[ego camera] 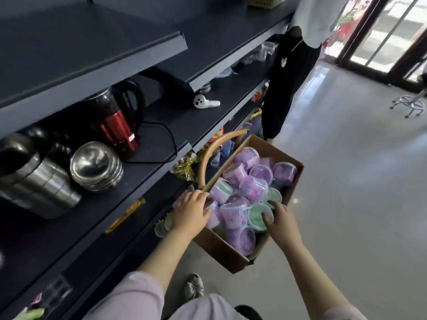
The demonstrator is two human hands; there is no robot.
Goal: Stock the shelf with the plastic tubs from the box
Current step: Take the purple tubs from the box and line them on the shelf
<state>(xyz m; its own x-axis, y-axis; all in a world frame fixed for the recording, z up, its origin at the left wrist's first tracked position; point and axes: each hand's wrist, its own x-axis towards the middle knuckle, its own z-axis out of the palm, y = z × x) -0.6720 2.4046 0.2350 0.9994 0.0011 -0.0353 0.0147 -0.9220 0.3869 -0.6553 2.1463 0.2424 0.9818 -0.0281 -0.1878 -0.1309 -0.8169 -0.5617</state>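
The dark shelf (184, 121) fills everything to the left of both hands, its tiers running away from them. The pale floor (346, 181) spreads to the right of the right hand. Well beyond the hands, another person in dark trousers (288, 77) stands against the shelf.

The cardboard box (221, 252) sits on the floor directly under both hands, just beside the shelf's lowest tier, and is heaped with plastic tubs (254, 185), most purple, a few green.

Up and to the left of the left hand, one tier carries a steel pot (41, 181) lying on its side, a red and black kettle (115, 128) and a stack of steel bowls (94, 165) just beside each other. A curved wooden hoop (210, 155) rises just beyond the left hand.

The left hand (191, 211) lies over the tubs at the box's left wall, fingers bent down; whether it grips one I cannot tell. The right hand (280, 219) holds the green tub (258, 215) at the near side of the box, thumb and fingers set round its lid.

A small white gadget (205, 103) lies on the shelf far beyond the left hand.
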